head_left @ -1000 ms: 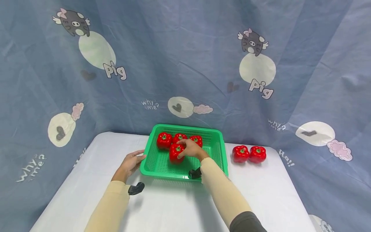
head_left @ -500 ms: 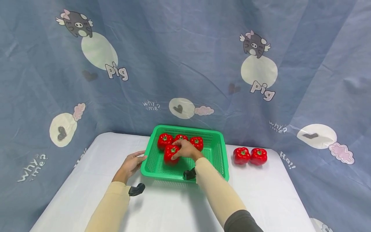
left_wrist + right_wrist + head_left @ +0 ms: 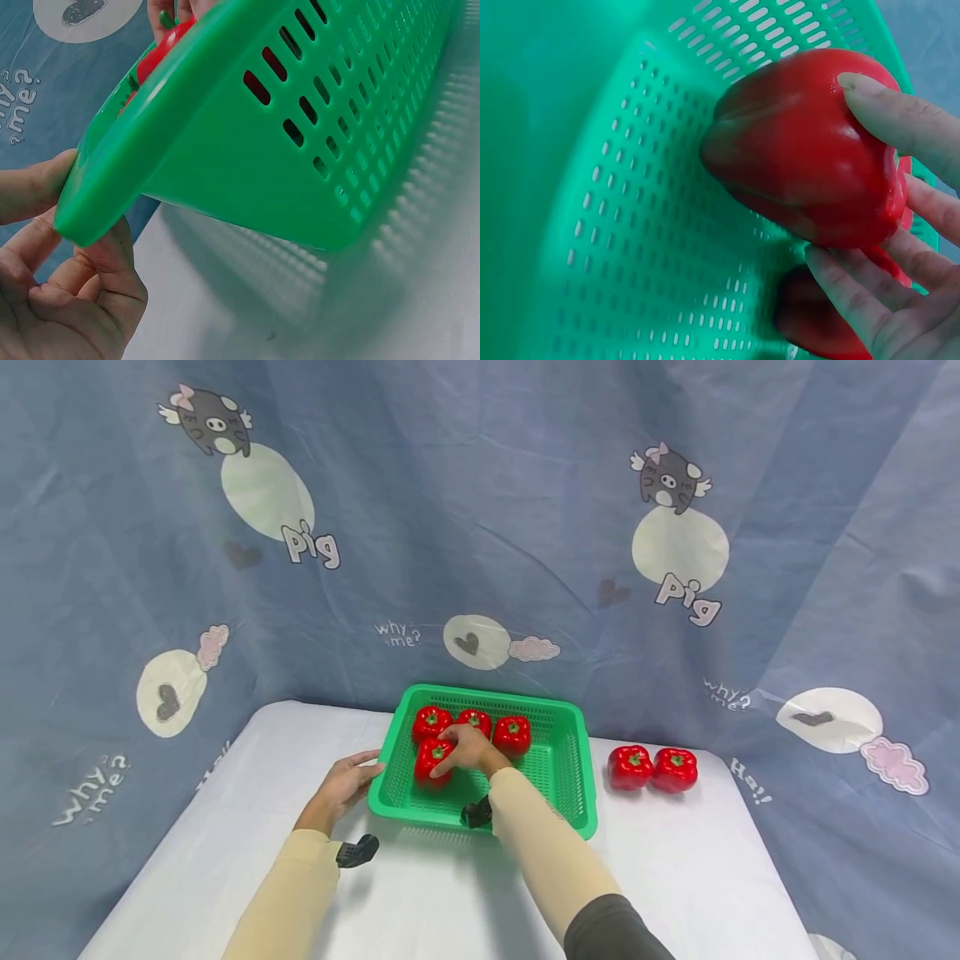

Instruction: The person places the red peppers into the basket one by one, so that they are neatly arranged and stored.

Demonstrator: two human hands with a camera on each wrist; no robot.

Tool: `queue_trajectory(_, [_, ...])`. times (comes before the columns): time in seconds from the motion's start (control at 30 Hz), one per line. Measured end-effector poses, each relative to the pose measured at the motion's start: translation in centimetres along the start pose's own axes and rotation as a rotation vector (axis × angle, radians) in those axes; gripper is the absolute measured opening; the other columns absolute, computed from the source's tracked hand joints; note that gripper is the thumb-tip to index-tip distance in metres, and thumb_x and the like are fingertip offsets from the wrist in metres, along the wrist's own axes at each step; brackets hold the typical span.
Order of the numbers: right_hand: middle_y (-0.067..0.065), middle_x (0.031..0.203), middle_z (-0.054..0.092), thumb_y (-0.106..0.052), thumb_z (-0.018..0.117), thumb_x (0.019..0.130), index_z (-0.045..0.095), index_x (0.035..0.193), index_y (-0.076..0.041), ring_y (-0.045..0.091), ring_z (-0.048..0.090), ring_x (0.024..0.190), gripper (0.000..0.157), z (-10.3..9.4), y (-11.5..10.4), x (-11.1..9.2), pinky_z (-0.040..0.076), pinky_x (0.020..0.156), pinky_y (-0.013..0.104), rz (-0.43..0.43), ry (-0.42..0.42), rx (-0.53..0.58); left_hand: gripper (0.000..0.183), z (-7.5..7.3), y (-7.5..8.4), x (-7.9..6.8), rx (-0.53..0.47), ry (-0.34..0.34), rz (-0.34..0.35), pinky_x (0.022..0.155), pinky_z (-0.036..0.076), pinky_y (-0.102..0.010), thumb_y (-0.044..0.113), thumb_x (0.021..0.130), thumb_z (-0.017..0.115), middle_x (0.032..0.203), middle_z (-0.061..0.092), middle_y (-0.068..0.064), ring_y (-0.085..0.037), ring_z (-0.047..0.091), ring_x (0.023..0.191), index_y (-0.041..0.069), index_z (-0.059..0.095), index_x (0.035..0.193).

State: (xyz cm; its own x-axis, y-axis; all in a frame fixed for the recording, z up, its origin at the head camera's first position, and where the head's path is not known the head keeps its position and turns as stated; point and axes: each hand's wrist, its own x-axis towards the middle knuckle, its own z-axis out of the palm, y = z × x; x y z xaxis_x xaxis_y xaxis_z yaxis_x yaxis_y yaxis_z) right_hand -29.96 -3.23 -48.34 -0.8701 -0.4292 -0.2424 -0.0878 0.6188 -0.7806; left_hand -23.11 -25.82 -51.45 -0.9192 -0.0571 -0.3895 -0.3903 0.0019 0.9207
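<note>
A green perforated plastic basket [image 3: 495, 697] stands on the white table. My left hand [image 3: 347, 783] holds its left rim; in the left wrist view the thumb lies on one side of the rim and the curled fingers on the other. Inside the basket, my right hand [image 3: 468, 748] grips a red bell pepper [image 3: 802, 150] between thumb and fingers, near the left side. Behind it sit three more red bell peppers: one at the back left [image 3: 431, 723], one in the middle [image 3: 476, 719], partly covered by my hand, and one to the right [image 3: 512, 737].
Two red bell peppers, one nearer the basket [image 3: 628, 768] and one beside it [image 3: 674, 771], rest on the white table [image 3: 675, 860] to the right. A blue cloth [image 3: 480, 527] with printed pigs hangs behind the table.
My right hand has carried the bell pepper leftward inside the basket, towards the left wall. My left hand stays on the rim.
</note>
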Motion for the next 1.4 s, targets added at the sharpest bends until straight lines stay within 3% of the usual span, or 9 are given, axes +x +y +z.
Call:
queue_trajectory(0.33, [0.009,0.125,0.058,-0.014,0.088,0.068,0.06,0.121,-0.007,0.025,0.052,0.114,0.06,0.8,-0.2,0.3,0.051,0.09,0.035,0.018,0.019,-0.028,0.049,0.2,-0.1,0.1,0.008,-0.004,0.003,0.075,0.054,-0.022,0.011,0.096,0.058,0.108,0.066,-0.007,-0.007,0.064,0.084,-0.002,0.043,0.142])
queue_trajectory(0.7, [0.01,0.12,0.06,-0.013,0.088,0.069,0.06,0.122,-0.008,0.023,0.054,0.107,0.06,1.7,-0.5,0.5,0.052,0.088,0.035,0.032,0.033,-0.067,0.049,0.6,0.0,-0.1,0.007,0.007,-0.003,0.075,0.054,-0.022,0.01,0.096,0.058,0.111,0.067,-0.01,-0.007,0.064,0.084,-0.002,0.043,0.141])
queue_trajectory(0.93, [0.01,0.123,0.059,-0.016,0.089,0.068,0.059,0.125,-0.008,0.024,0.053,0.111,0.065,2.1,-0.8,0.6,0.051,0.09,0.036,0.021,0.04,-0.079,0.047,0.6,-0.2,0.0,0.008,0.024,0.008,0.074,0.055,-0.022,0.01,0.096,0.058,0.104,0.068,-0.006,-0.007,0.065,0.082,-0.002,0.045,0.14])
queue_trajectory(1.4, [0.01,0.123,0.058,-0.023,0.088,0.07,0.057,0.126,-0.01,0.026,0.052,0.111,0.066,2.4,-1.2,0.5,0.052,0.089,0.04,0.016,0.022,-0.054,0.049,0.2,-0.3,0.0,0.018,0.022,0.01,0.074,0.055,-0.022,0.013,0.097,0.058,0.112,0.067,-0.009,-0.007,0.065,0.083,-0.002,0.044,0.141])
